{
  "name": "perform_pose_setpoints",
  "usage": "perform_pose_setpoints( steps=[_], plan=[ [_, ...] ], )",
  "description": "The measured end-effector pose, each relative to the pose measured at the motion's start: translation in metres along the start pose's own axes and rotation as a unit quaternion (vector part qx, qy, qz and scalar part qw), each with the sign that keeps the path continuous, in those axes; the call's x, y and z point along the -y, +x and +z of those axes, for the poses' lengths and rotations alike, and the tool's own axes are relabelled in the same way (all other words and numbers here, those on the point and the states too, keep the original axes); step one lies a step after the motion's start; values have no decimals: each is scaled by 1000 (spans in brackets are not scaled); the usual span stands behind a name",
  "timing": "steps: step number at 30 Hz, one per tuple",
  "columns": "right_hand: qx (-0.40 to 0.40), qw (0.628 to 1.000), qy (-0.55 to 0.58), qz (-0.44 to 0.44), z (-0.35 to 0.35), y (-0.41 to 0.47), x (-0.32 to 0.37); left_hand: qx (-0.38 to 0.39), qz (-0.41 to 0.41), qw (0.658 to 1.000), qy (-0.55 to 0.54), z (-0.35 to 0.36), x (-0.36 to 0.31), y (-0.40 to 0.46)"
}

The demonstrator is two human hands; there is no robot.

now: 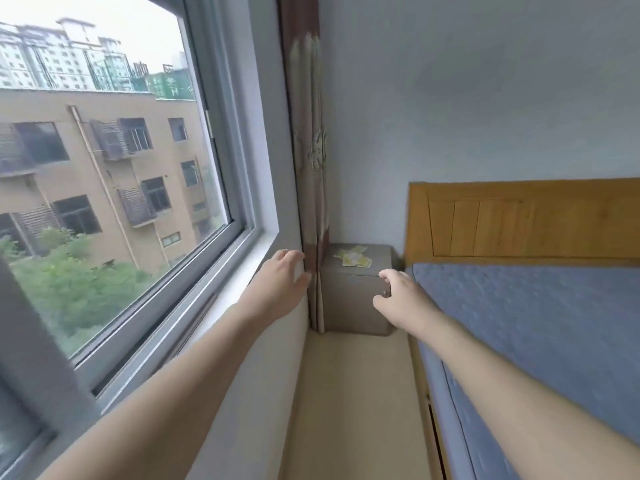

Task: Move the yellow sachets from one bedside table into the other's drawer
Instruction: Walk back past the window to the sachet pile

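Note:
Several yellow sachets [353,257] lie in a loose pile on top of a grey-brown bedside table [356,299] in the far corner, between the curtain and the bed. My left hand [282,282] is stretched forward by the wall under the window, fingers apart, holding nothing. My right hand [398,294] reaches out in front of the table's right front face, fingers curled and apart, empty. Both hands are short of the sachets. The other bedside table is out of view.
A large window [114,174] runs along the left with a white sill. A brown patterned curtain [308,161] hangs in the corner against the table. A bed with a blue cover [540,341] and wooden headboard [519,220] fills the right. A narrow beige floor strip [353,403] leads to the table.

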State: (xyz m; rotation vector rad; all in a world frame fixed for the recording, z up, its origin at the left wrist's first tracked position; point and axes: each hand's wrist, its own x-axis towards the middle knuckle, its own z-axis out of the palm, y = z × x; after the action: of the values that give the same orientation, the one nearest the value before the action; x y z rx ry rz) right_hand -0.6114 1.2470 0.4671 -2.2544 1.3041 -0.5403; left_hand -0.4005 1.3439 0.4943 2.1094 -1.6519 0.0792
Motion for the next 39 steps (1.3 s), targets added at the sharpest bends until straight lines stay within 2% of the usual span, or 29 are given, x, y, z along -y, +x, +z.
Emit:
perform_pose_setpoints(
  steps=[8, 12, 16, 21, 25, 34, 39],
  plan=[
    [22, 999, 21, 38, 34, 189, -44, 66, -34, 997, -35, 94, 50, 183],
    [15, 998, 19, 57, 49, 305, -71, 71, -37, 995, -58, 150, 85, 298],
    [-5, 992, 67, 111, 43, 425, -92, 93, -61, 990, -90, 194, 110, 428],
    [-35, 978, 115, 172, 33, 553, -129, 107, -109, 975, -159, 251, 114, 572],
    [-31, 965, 147, 215, 44, 654, -173, 151, -112, 968, -167, 316, 116, 664],
    [-29, 930, 197, 308, 119, 897, -264, 212, -219, 940, -153, 453, 194, 856],
    [6, 902, 211, 376, 202, 1006, -308, 262, -281, 909, -163, 549, 252, 928]
  ],
)
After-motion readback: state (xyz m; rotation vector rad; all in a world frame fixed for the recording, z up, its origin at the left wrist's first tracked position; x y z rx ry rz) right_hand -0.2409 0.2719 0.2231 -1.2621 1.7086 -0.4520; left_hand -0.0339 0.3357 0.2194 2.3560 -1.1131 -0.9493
